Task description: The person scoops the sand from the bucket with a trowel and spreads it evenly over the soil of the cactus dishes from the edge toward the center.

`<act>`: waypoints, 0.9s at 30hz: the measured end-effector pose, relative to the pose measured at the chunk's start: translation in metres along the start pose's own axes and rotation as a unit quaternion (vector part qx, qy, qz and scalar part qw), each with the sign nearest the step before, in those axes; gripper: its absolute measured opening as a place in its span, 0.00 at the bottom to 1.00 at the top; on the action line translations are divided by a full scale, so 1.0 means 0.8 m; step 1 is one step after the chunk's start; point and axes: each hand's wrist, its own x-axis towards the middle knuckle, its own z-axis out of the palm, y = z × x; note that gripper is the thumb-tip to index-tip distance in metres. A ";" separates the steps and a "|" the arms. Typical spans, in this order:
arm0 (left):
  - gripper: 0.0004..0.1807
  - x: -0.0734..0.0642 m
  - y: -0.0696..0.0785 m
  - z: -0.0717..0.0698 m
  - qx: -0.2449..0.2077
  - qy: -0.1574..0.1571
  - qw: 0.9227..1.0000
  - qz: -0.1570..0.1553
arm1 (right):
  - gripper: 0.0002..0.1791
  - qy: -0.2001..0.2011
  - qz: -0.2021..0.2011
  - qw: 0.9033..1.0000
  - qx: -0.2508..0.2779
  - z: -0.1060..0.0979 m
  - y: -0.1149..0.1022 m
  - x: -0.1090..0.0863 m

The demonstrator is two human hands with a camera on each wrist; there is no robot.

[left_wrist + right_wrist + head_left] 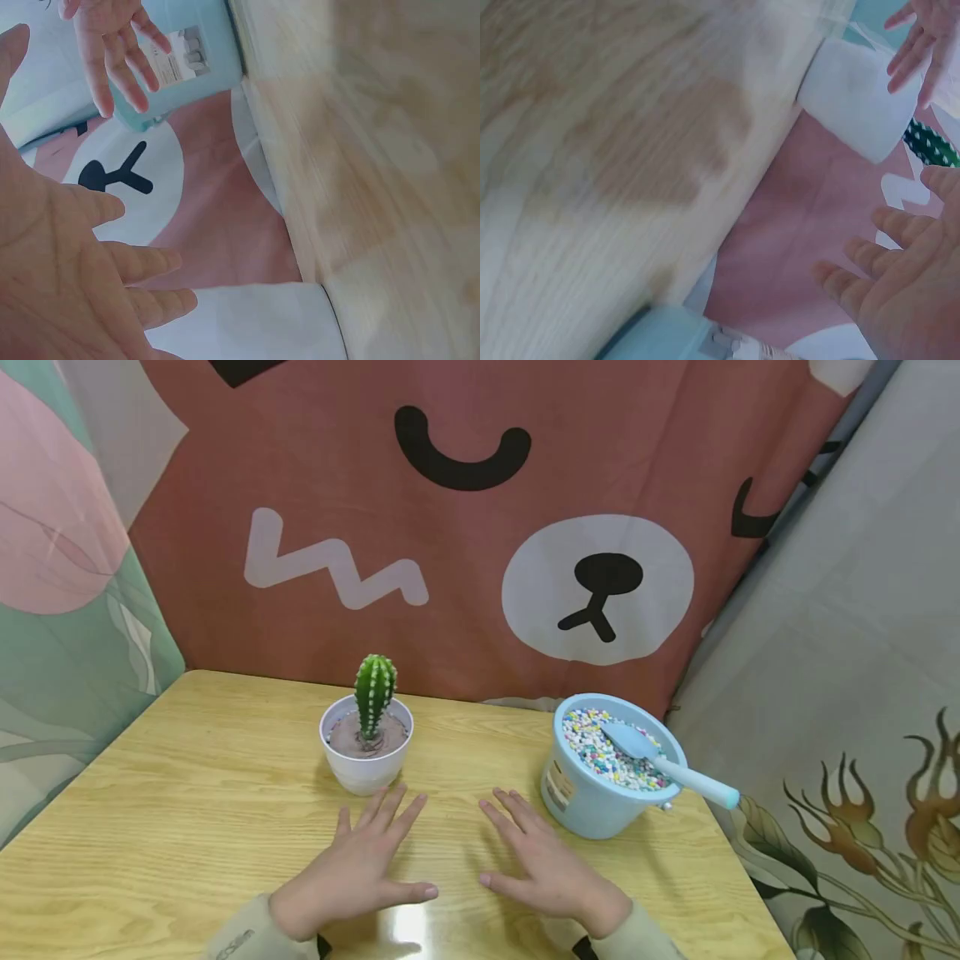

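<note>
My left hand [360, 868] hovers above the near part of the table with fingers spread, holding nothing. Just beyond its fingertips stands a white pot [365, 770] with a green cactus [374, 689] in it. To its right my right hand [551, 868] is likewise spread and holds nothing. Past that hand sits a light blue bucket [596, 814] full of small multicoloured pellets [600, 758]. A blue scoop [637, 745] lies on the pellets, its handle sticking out over the bucket's right rim. Both wrist views show bare palms with extended fingers.
The wooden table [187, 777] ends at the back against a curtain [337, 635] printed with a bear face. A pale floral cloth [840, 652] hangs along the right edge, and a green and pink one [67, 668] along the left.
</note>
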 end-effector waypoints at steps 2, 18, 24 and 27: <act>0.59 0.004 0.002 0.001 -0.008 -0.002 1.000 0.001 | 0.45 0.013 0.000 1.000 0.003 -0.004 0.002 -0.003; 0.58 0.035 0.022 0.012 -0.081 -0.007 0.997 0.010 | 0.42 0.096 -0.006 0.995 0.001 -0.036 0.017 -0.026; 0.57 0.044 0.021 0.009 -0.090 0.011 0.996 0.012 | 0.42 0.124 -0.007 0.992 -0.014 -0.048 0.023 -0.036; 0.55 0.043 0.013 0.000 -0.091 0.060 0.994 0.018 | 0.42 0.148 -0.004 0.989 -0.018 -0.060 0.026 -0.044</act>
